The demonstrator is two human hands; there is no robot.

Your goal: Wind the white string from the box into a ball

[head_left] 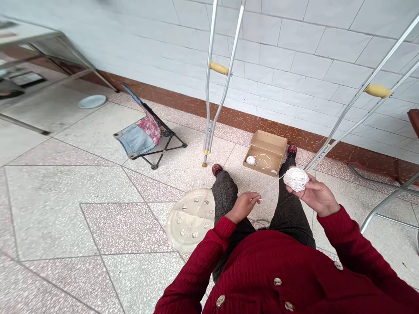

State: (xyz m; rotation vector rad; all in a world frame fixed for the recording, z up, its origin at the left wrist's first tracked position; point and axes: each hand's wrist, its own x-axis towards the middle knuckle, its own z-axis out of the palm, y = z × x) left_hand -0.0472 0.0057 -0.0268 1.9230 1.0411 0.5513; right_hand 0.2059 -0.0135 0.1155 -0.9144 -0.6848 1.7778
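My right hand (318,195) is wrapped round a ball of white yarn (295,179), holding it up over my right leg. A thin strand (272,186) runs from the ball down and left to my left hand (244,206), whose fingers are pinched together on it in front of my left thigh. Beyond the hands, an open cardboard box (266,152) lies on the floor near my feet. Inside it are a smaller white yarn ball (251,160) and a loose loop of strand.
Aluminium crutches, one in front (209,126) and one to the right (347,104), lean at the tiled wall. A small folding chair (137,137) stands left, and a round beige plastic disc (190,220) lies beside my left leg. A metal-framed table (62,37) is far left.
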